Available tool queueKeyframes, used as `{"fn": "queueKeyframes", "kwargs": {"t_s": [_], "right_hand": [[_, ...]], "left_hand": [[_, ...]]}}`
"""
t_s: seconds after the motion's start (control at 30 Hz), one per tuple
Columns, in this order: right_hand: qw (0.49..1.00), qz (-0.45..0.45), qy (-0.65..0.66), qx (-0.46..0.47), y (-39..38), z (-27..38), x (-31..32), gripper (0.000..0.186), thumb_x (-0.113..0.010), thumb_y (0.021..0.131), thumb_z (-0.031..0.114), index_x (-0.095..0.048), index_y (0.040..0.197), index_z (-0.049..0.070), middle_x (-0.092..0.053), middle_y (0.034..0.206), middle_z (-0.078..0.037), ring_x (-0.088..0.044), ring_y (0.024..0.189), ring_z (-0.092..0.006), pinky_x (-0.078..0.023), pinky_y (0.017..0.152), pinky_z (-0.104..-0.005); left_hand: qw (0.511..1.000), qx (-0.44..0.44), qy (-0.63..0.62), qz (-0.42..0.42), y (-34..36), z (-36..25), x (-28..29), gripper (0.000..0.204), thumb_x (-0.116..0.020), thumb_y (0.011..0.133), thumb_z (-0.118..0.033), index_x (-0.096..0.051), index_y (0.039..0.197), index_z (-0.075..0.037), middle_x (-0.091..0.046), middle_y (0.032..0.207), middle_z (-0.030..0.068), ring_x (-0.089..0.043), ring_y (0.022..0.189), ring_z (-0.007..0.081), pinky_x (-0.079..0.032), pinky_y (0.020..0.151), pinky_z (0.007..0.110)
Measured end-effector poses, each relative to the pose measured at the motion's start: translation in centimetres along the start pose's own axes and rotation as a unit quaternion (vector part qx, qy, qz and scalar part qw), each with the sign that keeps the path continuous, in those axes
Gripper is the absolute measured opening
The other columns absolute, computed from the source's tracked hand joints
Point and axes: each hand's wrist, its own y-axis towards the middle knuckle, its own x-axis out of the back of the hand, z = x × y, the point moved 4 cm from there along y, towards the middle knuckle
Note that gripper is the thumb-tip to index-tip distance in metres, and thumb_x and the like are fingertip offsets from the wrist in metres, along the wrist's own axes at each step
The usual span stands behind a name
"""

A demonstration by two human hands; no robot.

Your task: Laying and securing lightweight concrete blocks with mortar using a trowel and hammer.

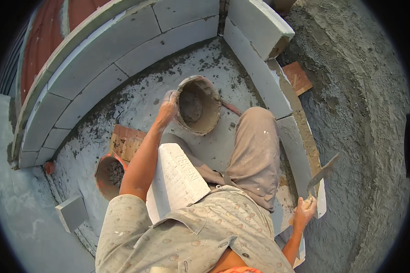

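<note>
Left hand point(168, 107): fingers clamped on the rim of a mortar-coated bucket point(210, 108), which sits at 12 o'clock, mouth facing the camera, grey mortar in its bottom. Right hand point(304, 212), at 4 o'clock: fingers closed round the handle of a trowel point(322, 174), blade angled up toward 3 o'clock. A white block point(174, 182) lies at 7 o'clock, just beside the left forearm. At 8 o'clock stands an orange bucket point(102, 184) containing grey lumps; farther out in that direction, a small grey block point(72, 214). The floor point(214, 152) is pale grey, littered with dark crumbs of mortar, heaviest along the foot of the block wall point(123, 43) curving from 9 to 12 o'clock. A second block wall point(253, 63) runs from 12 to 4 o'clock, mortar on its upper edge. Beyond it, at 3 o'clock: a rough grey surface point(360, 136). Red sheeting point(43, 45) shows at 10 o'clock.
</note>
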Motion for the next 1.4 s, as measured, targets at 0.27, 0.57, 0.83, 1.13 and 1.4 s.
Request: {"fn": "queueKeyframes", "kwargs": {"t_s": [0.27, 0.57, 0.83, 1.13, 1.4], "right_hand": [[0.787, 0.257, -0.268, 0.493, 3.1, 29.2, -18.8, 0.033, -0.065, 0.083, 0.023, -0.063, 0.110, 0.006, -0.067, 0.095, -0.018, -0.063, 0.086, -0.0390, -0.048, 0.076, -0.0465], [0.598, 0.450, -0.368, 0.552, 0.7, 24.6, -39.4, 0.029, -0.061, 0.077, 0.021, -0.064, 0.087, -0.006, -0.066, 0.082, -0.028, -0.066, 0.076, -0.0409, -0.054, 0.068, -0.0471], [0.711, 0.699, -0.016, 0.072, -1.1, 20.8, -35.6, 0.031, -0.070, 0.080, 0.023, -0.063, 0.103, 0.004, -0.049, 0.059, 0.000, -0.050, 0.046, -0.0098, -0.038, 0.039, -0.0262], [0.656, 0.709, 0.259, -0.022, -0.3, 20.7, -31.6, 0.047, -0.073, 0.078, 0.020, -0.054, 0.116, 0.000, -0.054, 0.062, -0.004, -0.047, 0.041, -0.0107, -0.038, 0.037, -0.0260], [0.790, 0.480, 0.364, 0.117, 5.6, 19.8, -13.5, 0.038, -0.073, 0.081, 0.021, -0.061, 0.107, -0.004, -0.053, 0.063, -0.001, -0.047, 0.046, -0.0086, -0.041, 0.045, -0.0231]], "left_hand": [[0.999, 0.039, 0.026, 0.014, -2.8, 0.6, 1.5, 0.039, -0.041, 0.098, -0.038, -0.055, 0.123, -0.011, -0.059, 0.107, 0.0108, -0.064, 0.089, 0.0250, -0.057, 0.050, 0.036], [0.997, -0.019, 0.009, 0.069, -1.1, 0.2, -0.8, 0.038, -0.043, 0.099, -0.033, -0.055, 0.122, -0.005, -0.061, 0.116, 0.0155, -0.057, 0.110, 0.0263, -0.044, 0.092, 0.034], [0.997, -0.011, 0.058, 0.058, -0.8, 0.1, 0.6, 0.040, -0.035, 0.103, -0.034, -0.053, 0.123, -0.004, -0.060, 0.105, 0.0088, -0.056, 0.097, 0.0181, -0.044, 0.088, 0.032], [0.996, 0.070, -0.049, 0.030, -0.9, 3.1, 1.7, 0.041, -0.031, 0.103, -0.040, -0.056, 0.104, -0.007, -0.051, 0.070, 0.0002, -0.045, 0.055, 0.0087, -0.037, 0.050, 0.024], [0.993, 0.113, -0.019, 0.042, -1.2, 1.5, 2.1, 0.042, -0.034, 0.102, -0.041, -0.057, 0.115, -0.008, -0.053, 0.073, -0.0033, -0.046, 0.057, 0.0065, -0.037, 0.052, 0.022]]}}
